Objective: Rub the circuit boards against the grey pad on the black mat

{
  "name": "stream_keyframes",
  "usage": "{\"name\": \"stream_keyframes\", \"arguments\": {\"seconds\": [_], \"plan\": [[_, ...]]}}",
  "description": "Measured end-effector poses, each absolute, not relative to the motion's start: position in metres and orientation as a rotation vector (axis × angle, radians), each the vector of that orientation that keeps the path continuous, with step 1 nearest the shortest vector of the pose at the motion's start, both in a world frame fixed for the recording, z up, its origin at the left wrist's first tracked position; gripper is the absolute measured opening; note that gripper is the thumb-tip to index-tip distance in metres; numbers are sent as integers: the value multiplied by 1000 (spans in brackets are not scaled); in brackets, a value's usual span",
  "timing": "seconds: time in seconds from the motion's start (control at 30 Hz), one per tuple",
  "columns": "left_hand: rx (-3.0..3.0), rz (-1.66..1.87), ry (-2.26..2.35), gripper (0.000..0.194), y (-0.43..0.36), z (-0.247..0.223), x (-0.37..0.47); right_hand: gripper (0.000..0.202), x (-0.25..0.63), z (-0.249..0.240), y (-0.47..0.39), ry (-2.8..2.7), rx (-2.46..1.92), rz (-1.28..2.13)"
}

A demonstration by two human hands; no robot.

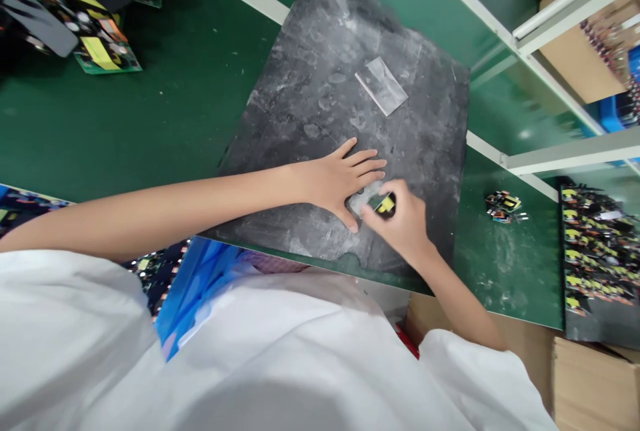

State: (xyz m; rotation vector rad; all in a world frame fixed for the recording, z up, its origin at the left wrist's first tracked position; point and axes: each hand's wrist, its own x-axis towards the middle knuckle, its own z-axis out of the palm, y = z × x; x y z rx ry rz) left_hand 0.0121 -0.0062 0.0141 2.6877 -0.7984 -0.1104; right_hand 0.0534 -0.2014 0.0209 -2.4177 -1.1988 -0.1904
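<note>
the black mat (320, 84) is matt and scuffed with chalky smears; the clear plastic sheet (382, 86) on its far part, glossy; the green tabletop (175, 98) at left, smooth; the near-right box (595, 384), matt cardboard.

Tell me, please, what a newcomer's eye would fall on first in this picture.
Probably the left hand, spread palm-down on the dark mat, and beside it the right hand, curled around a small yellow-and-black part. Next might come the clear flat rectangle lying farther up the mat, then the crowded yellow-marked parts at the far right.
</note>
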Motion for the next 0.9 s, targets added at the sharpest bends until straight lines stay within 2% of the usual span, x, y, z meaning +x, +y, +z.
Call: {"name": "stream_keyframes", "arguments": {"seconds": [0.1,0.2,0.4,0.53,0.7,0.8,0.9], "plan": [[2674,-89,-796,97,-6,14,12,30,52,22,-200,-1278,-2384,-177],[2676,-96,-801,98,-6,13,12,27,54,24,-199,-1116,-2455,-261],[2681,-75,-816,96,-6,11,13,30,52,26,-197,-1308,-2384,-133],[2681,-68,-813,98,-5,12,12,27,53,25,-195,-1122,-2462,-220],[2643,-6,-825,98,-5,9,12,29,48,24,-193,-1303,-2377,-127],[2621,13,-828,104,-5,6,12,27,68,30,-199,-1089,-2472,-269],[2624,-2,-828,108,-3,6,12,26,102,45,-217,-842,-2267,-386]]}}
